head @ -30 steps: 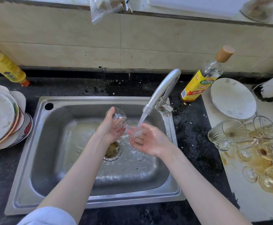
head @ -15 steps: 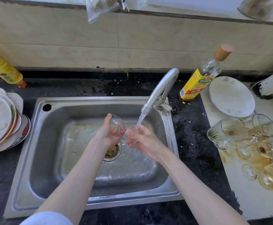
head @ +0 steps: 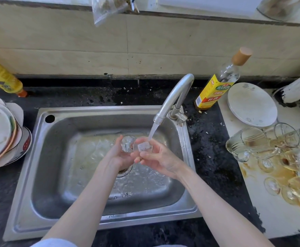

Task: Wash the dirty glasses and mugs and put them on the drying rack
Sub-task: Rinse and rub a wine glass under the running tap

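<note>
A small clear stemmed glass (head: 127, 144) lies on its side over the steel sink (head: 44, 157), held between both hands. My left hand (head: 118, 155) grips its bowl from the left. My right hand (head: 159, 160) holds the round foot end, where water from the tap (head: 174, 98) strikes. The dirty glasses and mugs (head: 270, 152) lie tumbled on a stained white board at the right, several with amber liquid around them.
A stack of dirty plates (head: 1, 132) sits left of the sink. A yellow-labelled bottle (head: 217, 86) stands behind the tap, a white plate (head: 252, 104) beside it, and another yellow bottle (head: 1, 75) at far left. The sink drain (head: 124, 171) holds food scraps.
The glass has been lowered and tipped sideways. My right hand has come up to the glass's foot under the running water. Both hands sit slightly lower in the sink.
</note>
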`<state>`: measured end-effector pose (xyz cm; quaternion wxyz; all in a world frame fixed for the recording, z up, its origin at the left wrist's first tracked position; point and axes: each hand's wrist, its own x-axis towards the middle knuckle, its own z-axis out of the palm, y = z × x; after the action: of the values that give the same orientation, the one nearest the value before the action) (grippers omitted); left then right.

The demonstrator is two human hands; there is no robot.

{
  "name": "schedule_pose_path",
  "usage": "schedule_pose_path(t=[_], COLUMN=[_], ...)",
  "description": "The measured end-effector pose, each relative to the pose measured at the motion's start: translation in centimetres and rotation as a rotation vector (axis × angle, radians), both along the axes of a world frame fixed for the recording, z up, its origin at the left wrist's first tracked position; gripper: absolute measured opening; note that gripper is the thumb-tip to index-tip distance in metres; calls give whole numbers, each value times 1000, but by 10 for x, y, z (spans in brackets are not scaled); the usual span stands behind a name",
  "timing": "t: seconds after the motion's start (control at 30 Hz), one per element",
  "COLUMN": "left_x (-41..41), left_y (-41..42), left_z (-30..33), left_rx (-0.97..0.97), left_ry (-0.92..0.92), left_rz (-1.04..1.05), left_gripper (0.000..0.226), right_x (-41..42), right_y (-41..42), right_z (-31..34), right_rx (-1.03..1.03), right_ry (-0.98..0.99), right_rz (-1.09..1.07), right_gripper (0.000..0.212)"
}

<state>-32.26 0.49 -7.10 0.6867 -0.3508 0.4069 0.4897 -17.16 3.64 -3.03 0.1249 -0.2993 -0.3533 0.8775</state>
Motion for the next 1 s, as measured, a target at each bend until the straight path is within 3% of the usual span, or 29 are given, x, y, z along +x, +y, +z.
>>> schedule_pose_path(t=[0.13,0.27,0.4,0.53,0.67,0.73,0.8,0.87,0.93,1.0], left_x=[1,4,-1,-2,1,7,14,19,23,29], left_y=[1,0,3,8,10,8,7,7,6,6], left_z=[6,8,-10,-18,3,12,18,21,25,27], left_rx=[37,78,115,99,192,262,319,385,420,414], left_ry=[25,24,70,351,680,816,940,1024,1064,1105], left_rz=[-58,-94,-5,54,-24,-99,-199,-280,-340,-399], left_gripper=[60,62,74,74,45,27,25,37,66,60], right_x=[1,-1,-3,-8,-6,-7,-8,-7,-5,-2], right_y=[2,3,1,-2,-1,0,1,0,-2,-4], right_z=[2,-3,-11,-13,-25,-30,-33,-35,-36,-34], right_rx=[-143,-74,-10,47,4,175,466,681,775,822], right_ry=[77,-12,-111,-220,-298,-411,-547,-619,-654,-684], right_rz=[-4,-22,-128,-187,-192,-113,4,38,-9,-34], right_gripper=[25,34,36,27,11,8,15,22,22,18])
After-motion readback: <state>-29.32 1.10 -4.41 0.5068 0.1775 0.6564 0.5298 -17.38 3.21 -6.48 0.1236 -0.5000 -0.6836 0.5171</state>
